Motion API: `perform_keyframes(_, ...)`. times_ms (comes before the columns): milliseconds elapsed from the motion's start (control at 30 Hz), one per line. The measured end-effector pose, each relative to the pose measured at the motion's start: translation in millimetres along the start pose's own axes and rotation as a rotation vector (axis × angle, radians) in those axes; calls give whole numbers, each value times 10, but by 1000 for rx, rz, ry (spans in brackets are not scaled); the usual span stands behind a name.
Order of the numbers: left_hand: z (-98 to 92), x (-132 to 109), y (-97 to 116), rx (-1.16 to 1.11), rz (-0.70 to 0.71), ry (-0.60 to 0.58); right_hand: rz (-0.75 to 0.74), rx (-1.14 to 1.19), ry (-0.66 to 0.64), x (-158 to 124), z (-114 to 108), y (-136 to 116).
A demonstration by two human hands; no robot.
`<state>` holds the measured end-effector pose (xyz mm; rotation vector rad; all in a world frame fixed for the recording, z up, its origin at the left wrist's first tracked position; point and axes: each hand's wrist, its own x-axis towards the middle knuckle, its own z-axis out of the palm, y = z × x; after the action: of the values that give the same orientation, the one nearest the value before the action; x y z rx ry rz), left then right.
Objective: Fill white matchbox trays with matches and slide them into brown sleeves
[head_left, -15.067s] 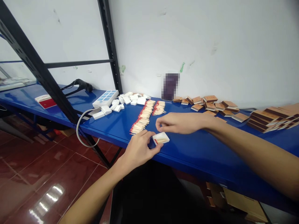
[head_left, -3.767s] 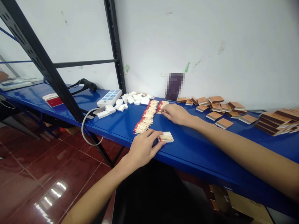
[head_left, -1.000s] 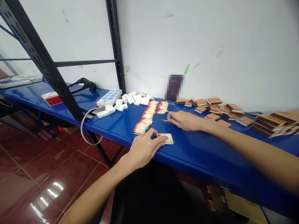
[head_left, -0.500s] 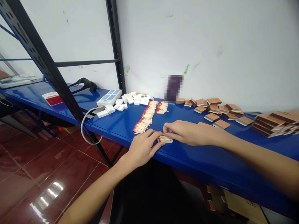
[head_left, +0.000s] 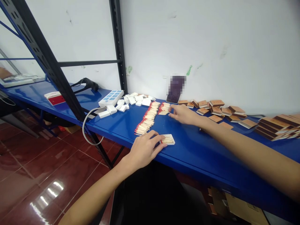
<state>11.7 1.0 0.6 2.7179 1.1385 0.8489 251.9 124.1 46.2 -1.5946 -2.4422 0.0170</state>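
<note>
My left hand (head_left: 145,148) rests on the blue shelf (head_left: 194,150), fingers curled against the left side of a small white matchbox tray (head_left: 168,139) filled with red-tipped matches. My right hand (head_left: 184,113) reaches back to the smaller pile of loose matches (head_left: 163,108), fingertips touching its right edge; I cannot see anything held in it. A longer row of matches (head_left: 147,118) lies between the two hands.
Several empty white trays (head_left: 131,100) and a white power strip (head_left: 111,97) with a grey cable lie at the left. Brown matchbox sleeves (head_left: 215,107) and stacked ones (head_left: 278,125) sit at the right. A phone (head_left: 175,89) leans on the wall. A black rack post (head_left: 118,47) stands behind.
My right hand has left the tray, where it was half a second ago, and moved back to the small match pile. My left hand stays on the tray.
</note>
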Motion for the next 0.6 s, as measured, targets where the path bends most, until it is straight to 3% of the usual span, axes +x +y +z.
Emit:
perform_keyframes(200,-5,3,1,5,-4,-12,80,-99,22,158,128,63)
perform_keyframes(333,2,6,-1,1,-1,-7,80,-101,-20,123,97,59)
perform_keyframes(600,7,3,2,4,-11,-16,26,-75,32,8,2,-10)
